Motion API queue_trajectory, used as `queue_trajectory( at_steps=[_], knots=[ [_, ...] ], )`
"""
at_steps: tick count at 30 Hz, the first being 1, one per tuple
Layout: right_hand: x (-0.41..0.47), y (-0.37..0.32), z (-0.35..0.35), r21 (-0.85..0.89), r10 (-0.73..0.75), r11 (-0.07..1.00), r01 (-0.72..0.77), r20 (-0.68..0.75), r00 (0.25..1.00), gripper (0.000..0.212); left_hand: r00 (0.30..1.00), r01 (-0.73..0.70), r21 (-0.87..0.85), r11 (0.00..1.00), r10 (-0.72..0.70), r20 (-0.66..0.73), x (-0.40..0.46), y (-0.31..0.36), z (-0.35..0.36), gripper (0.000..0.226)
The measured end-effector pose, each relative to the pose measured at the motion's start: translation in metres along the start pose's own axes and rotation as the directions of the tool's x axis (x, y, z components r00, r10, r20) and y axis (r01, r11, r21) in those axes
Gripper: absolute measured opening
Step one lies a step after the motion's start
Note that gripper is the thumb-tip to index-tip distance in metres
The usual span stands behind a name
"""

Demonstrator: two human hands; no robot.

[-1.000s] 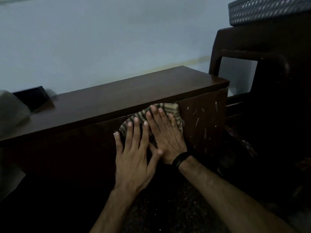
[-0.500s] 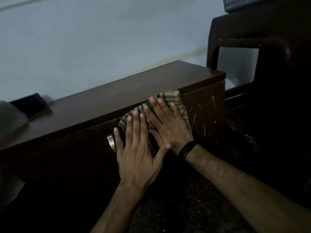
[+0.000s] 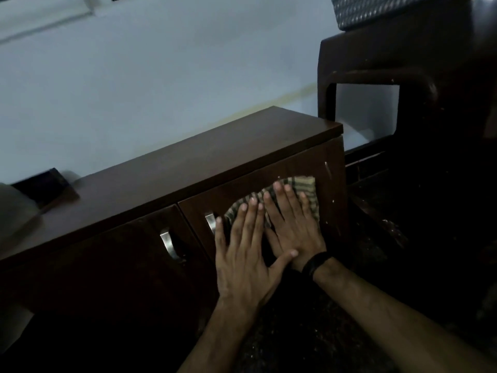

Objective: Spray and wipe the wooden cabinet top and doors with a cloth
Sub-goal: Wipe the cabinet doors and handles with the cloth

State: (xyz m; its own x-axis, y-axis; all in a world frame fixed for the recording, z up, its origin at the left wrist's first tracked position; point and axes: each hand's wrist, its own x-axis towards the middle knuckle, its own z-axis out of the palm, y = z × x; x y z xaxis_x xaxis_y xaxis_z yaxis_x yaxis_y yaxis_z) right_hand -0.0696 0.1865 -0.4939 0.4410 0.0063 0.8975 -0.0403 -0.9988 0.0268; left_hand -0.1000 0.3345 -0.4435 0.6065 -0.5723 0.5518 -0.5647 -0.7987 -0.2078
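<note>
Now both flat hands, left hand (image 3: pixel 243 254) and right hand (image 3: pixel 294 230), press the cloth (image 3: pixel 304 188) on the right door (image 3: pixel 269 184), moved rightward from the handle (image 3: pixel 210 223); fingers straight, nothing gripped; door wiping underway.

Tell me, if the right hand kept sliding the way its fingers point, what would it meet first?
Probably the overhanging edge of the cabinet top. The right hand lies flat on the cloth, fingers pointing up the door; nothing else shows between.

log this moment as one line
step: wiping right door | left hand: flat on cloth | right hand: flat on cloth | door: scuffed | spray: not seen
</note>
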Motion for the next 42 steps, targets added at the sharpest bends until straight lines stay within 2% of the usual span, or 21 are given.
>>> queue_trajectory(
  at_steps=[4,10,15,19,22,26,29,35,40,42],
  knots=[
    [0.037,0.008,-0.014,0.036,0.109,0.993,-0.109,0.007,0.994,0.085,0.997,-0.004,-0.011,1.000,0.004,-0.072,0.035,0.008,-0.022,0.097],
    [0.026,0.005,-0.008,0.056,0.171,0.984,-0.169,-0.028,0.985,0.085,0.995,-0.091,0.049,0.995,0.092,-0.024,0.037,-0.002,-0.018,0.097],
    [-0.022,0.007,0.004,0.033,0.223,0.974,-0.223,0.008,0.975,0.083,0.976,-0.212,0.041,0.976,0.210,0.050,0.019,0.006,0.001,0.094],
    [-0.042,0.012,0.007,0.045,0.217,0.975,-0.220,0.063,0.974,0.085,0.973,-0.218,0.074,0.973,0.211,0.091,0.009,0.010,0.013,0.094],
    [-0.037,0.008,0.002,0.074,0.256,0.962,-0.263,0.096,0.962,0.082,0.966,-0.259,0.113,0.959,0.254,0.057,0.019,0.005,0.011,0.093],
    [0.007,0.010,-0.012,0.145,0.404,0.903,-0.405,0.036,0.914,0.079,0.960,-0.265,0.144,0.954,0.275,-0.051,0.056,0.010,-0.013,0.091],
    [0.035,0.026,-0.025,0.138,0.443,0.887,-0.440,0.010,0.896,0.076,0.960,-0.249,0.156,0.956,0.265,-0.091,0.082,0.024,-0.031,0.094],
    [0.023,0.034,-0.019,0.130,0.421,0.899,-0.419,0.014,0.907,0.079,0.956,-0.285,0.178,0.942,0.293,-0.024,0.080,0.027,-0.023,0.096],
    [-0.038,0.033,-0.004,0.138,0.453,0.872,-0.469,0.135,0.881,0.073,0.905,-0.425,0.196,0.884,0.416,0.086,0.053,0.032,0.008,0.095],
    [-0.050,0.029,0.000,0.144,0.471,0.857,-0.494,0.169,0.866,0.073,0.900,-0.434,0.185,0.882,0.416,0.127,0.047,0.032,0.013,0.094]
  ],
)
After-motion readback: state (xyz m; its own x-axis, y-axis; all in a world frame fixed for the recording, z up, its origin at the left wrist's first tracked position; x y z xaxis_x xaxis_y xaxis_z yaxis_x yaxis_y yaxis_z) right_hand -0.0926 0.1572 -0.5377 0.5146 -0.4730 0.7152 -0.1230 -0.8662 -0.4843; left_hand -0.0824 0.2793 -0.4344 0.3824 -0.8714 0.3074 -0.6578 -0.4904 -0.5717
